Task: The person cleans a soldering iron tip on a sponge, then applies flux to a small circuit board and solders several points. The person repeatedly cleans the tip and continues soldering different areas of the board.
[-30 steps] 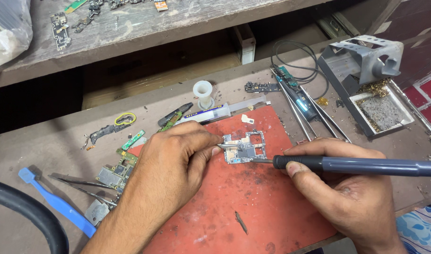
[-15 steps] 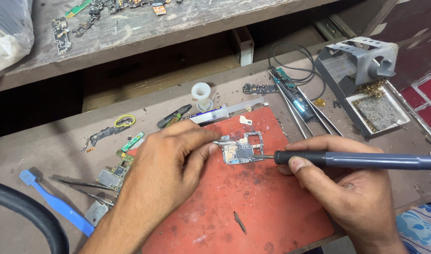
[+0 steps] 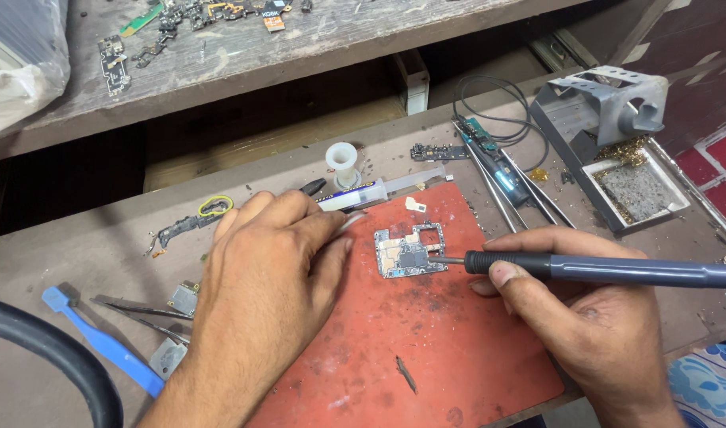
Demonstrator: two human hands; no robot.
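Your right hand [image 3: 585,317] grips a grey soldering iron [image 3: 609,269] like a pen, its tip touching the right edge of the small circuit board [image 3: 409,251] lying on the red mat [image 3: 426,349]. Your left hand [image 3: 272,265] rests curled just left of the board, pinching thin tweezers [image 3: 352,224]. A syringe [image 3: 379,192] lies at the mat's far edge, a blue pry tool [image 3: 101,345] at near left

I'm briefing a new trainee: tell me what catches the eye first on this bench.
A small circuit board lies on the red mat at the centre. The right hand holds a soldering iron, tip at the board's right edge. The left hand rests beside the board, with a syringe behind.
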